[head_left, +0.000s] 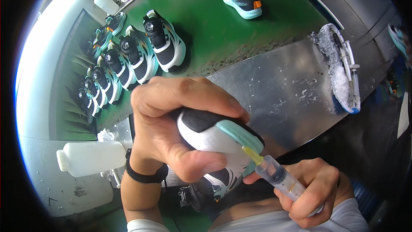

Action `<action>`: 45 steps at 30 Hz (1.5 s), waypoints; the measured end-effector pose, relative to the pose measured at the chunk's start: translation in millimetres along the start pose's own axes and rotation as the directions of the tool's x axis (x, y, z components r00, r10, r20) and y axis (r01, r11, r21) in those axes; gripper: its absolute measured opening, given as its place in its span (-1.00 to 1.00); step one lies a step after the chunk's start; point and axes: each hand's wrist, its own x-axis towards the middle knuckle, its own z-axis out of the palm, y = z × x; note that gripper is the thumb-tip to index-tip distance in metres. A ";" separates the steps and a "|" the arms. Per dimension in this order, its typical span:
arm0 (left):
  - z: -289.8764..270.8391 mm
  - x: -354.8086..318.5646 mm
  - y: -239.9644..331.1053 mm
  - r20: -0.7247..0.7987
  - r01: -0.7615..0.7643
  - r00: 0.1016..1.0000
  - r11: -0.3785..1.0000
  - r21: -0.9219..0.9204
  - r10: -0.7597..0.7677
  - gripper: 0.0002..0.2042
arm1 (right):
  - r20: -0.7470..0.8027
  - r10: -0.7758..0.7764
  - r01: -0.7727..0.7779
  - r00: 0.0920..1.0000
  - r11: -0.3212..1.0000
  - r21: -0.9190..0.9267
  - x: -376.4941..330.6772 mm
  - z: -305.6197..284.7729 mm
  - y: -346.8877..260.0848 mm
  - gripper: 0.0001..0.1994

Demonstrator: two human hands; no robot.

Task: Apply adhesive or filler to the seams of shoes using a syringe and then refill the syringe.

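My left hand [161, 111] is closed around a sneaker [206, 135] with a white and mint sole and black upper parts. The fingers pass over its top, and the thumb presses its near side. Below the hand, more of the shoe with its black and white upper hangs down, partly hidden. A clear syringe [274, 172] with a yellow tip is gripped in my right hand [313, 189]. Its tip meets the shoe at the mint sole edge, or lies very close to it. A black band circles my left wrist.
Several similar sneakers [163, 45] stand in rows on a green belt [206, 21] at the left; another sneaker [242, 0] sits farther back. A metal ledge [274, 94] borders the belt. On it, a tray [339, 77] holds white fluff and slim tools. A white bottle [92, 158] lies at left.
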 end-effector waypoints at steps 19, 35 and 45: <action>-47.5 -34.6 -39.5 -0.142 0.079 0.982 0.953 -0.293 -0.125 -0.45 | -0.054 0.011 -0.002 0.998 0.985 0.171 3.7 -4.2 53.9 -0.91; -71.0 -45.6 -55.3 -0.195 0.149 0.959 0.952 -0.266 -0.205 -0.44 | -0.026 0.098 -0.088 0.995 0.963 0.253 -26.4 -10.0 71.2 -0.90; -84.9 -51.5 -40.2 -0.484 0.428 0.746 0.886 -0.176 -0.457 -0.47 | -0.055 0.131 -0.082 0.990 0.847 0.526 -74.0 -13.3 82.0 -0.90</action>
